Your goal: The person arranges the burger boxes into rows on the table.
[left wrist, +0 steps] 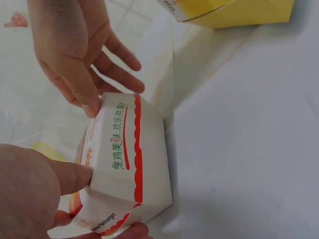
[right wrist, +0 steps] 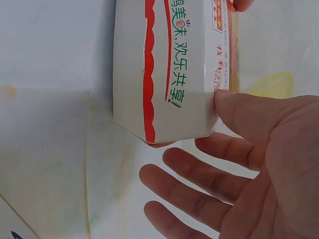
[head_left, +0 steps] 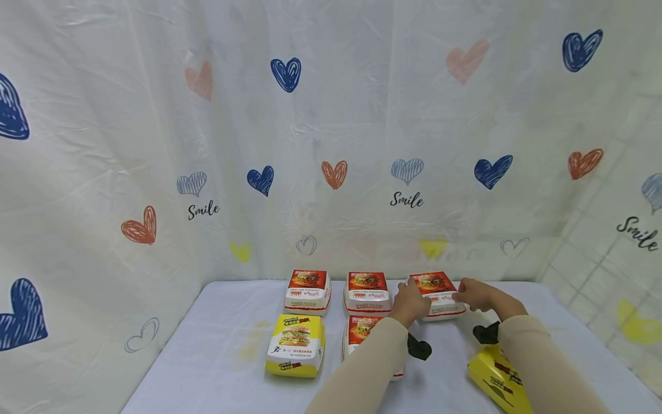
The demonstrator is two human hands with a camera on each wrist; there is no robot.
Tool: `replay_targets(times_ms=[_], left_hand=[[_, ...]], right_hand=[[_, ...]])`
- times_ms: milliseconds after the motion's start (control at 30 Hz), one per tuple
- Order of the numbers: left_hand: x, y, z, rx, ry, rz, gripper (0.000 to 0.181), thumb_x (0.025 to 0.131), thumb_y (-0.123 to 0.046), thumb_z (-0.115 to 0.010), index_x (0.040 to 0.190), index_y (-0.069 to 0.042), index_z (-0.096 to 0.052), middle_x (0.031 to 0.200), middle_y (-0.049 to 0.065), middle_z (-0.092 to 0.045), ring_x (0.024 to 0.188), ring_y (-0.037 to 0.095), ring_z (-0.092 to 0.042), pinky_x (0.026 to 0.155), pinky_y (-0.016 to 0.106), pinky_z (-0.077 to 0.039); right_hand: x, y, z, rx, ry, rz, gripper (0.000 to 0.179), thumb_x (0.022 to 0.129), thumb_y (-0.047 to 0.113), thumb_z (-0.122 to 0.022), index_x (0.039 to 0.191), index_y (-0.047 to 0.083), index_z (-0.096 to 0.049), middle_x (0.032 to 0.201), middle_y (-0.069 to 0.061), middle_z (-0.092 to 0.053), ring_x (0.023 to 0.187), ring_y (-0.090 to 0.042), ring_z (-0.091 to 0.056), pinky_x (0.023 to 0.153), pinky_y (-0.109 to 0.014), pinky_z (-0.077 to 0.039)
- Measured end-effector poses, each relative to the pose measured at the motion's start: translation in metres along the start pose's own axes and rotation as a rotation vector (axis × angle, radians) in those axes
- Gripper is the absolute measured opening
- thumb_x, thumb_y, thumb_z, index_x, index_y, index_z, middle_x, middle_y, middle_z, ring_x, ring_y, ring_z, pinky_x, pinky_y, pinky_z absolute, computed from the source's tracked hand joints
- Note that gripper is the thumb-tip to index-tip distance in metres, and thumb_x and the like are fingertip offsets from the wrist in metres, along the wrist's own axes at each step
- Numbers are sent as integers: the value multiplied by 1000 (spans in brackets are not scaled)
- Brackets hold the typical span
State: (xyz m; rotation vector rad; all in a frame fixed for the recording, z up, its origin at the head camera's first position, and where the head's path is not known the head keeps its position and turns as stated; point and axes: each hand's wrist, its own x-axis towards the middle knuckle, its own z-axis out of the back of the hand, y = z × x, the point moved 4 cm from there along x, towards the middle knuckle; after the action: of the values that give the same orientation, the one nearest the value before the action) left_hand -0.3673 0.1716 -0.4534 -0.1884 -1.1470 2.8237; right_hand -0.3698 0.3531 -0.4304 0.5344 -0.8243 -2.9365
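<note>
A white-and-red burger box (head_left: 438, 294) sits at the back right of the table, slightly turned. My left hand (head_left: 411, 303) grips its left end, the thumb (left wrist: 75, 178) against the upper edge and fingertips around the lower side. At the opposite end is my right hand (head_left: 478, 294). Its thumb (right wrist: 232, 102) touches the top edge of the box, while the other fingers (right wrist: 194, 186) are loosely spread beside the end. The printed side of the box shows in the left wrist view.
Two similar red-topped boxes, one farther left (head_left: 307, 292) and one nearer (head_left: 367, 292), stand in the back row. Another (head_left: 357, 333) is partly behind my left sleeve. A yellow burger box (head_left: 296, 345) stands front left; a tilted yellow box (head_left: 493, 376) lies partly under my right sleeve. A heart-printed curtain (head_left: 357, 132) hangs behind.
</note>
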Motion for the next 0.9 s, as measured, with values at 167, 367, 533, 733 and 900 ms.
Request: replay_targets(times_ms=[167,367,533,733,900], left_hand=[[0,1,0,-20,7,-1,65,93,-26,-69,152,-13,-45,141,14,-53,114,31,-62,103,43,-50],[-1,2,-1,-32,4,-4,62,94,-23,-67,152,-14,-46,140,14,-54,111,30,-62,101,44,-51],[0,3,-1,-39,4,-10,62,95,-23,-66,153,-14,-45,139,15,-54,105,29,-62,100,44,-51],[0,3,-1,-34,6,-5,62,95,-23,-66,153,-14,-45,140,14,-54,109,30,-62,102,45,-51],[-1,2,-2,-30,5,1,62,95,-24,-66,153,-15,-44,140,15,-54,111,31,-63,102,45,-51]], right_hand=[[3,-2,-1,15,10,-8,30,106,18,-52,111,-11,-47,106,-28,-61,97,-41,-67,88,-63,-54],[4,-4,-3,22,10,-30,32,106,21,-53,111,-10,-48,106,-27,-63,95,-38,-68,89,-64,-53],[3,-4,-3,16,0,-31,33,105,22,-54,111,-10,-49,107,-26,-64,93,-36,-66,88,-61,-54],[2,-2,-4,25,10,-38,31,106,22,-53,110,-9,-48,107,-26,-63,95,-37,-66,89,-64,-52],[1,-3,-3,31,17,-48,32,106,23,-53,111,-8,-47,107,-25,-62,95,-37,-64,90,-64,-52]])
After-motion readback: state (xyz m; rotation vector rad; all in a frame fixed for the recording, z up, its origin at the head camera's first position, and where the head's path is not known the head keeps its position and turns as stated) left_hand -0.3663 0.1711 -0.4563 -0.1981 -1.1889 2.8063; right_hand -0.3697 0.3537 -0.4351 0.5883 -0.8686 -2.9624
